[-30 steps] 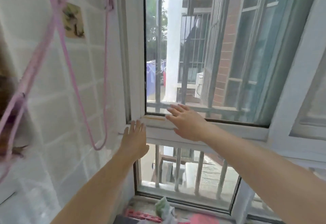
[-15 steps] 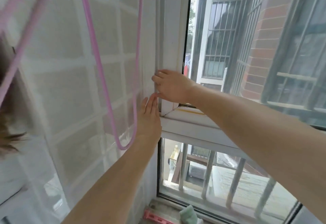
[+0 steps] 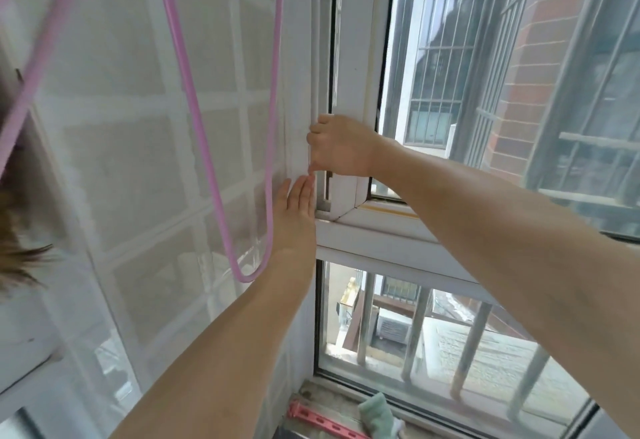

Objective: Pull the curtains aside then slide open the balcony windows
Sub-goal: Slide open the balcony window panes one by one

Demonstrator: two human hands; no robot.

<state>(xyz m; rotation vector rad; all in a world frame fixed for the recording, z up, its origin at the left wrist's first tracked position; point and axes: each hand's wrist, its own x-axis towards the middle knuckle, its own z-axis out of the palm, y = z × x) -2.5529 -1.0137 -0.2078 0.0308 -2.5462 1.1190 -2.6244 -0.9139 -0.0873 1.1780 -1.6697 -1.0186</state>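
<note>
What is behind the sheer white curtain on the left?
Through the sheer curtain a white grid of window bars shows faintly. What lies beyond them is too washed out to tell. A pink hanger hangs in front.

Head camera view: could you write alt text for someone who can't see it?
A person's right hand curls around the edge of a white sliding window sash, while the left hand lies flat against the frame beside a sheer grid-patterned curtain. Outside are window bars and a brick building.

Bright, even daylight pours in through the window glass [image 3: 485, 92] on the right — no hard shadows on the forearms. Wide-angle bending curves the frame edges, and the pink hanger [image 3: 214, 127] looks soft — slightly blurred.
</note>
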